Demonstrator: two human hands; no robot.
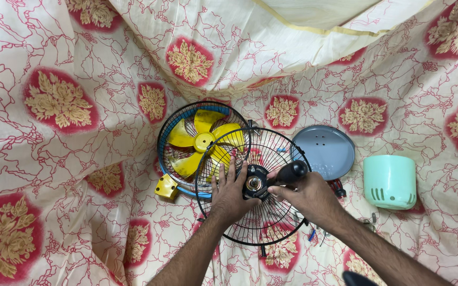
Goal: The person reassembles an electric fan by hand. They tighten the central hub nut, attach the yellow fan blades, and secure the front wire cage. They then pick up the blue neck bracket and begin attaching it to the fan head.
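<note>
Both hands meet on the black fan guard (261, 201) mid-cloth (54, 159): left hand (229, 193) spread flat, right hand (308, 193) gripping a black screwdriver handle (291, 171).

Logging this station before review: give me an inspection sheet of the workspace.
Surface: cream cloth with red floral print, wrinkled, covering everything in view.
Job's things: black wire fan guard lying flat, its hub at centre.
Clutter: yellow fan blade in a blue guard, grey round cover, mint green housing, small loose parts by the right wrist.
Hands: left hand pressed on the guard beside the hub; right hand holds a black-handled tool at the hub.
Cables: nothing seen.
Surroundings: cloth only.
</note>
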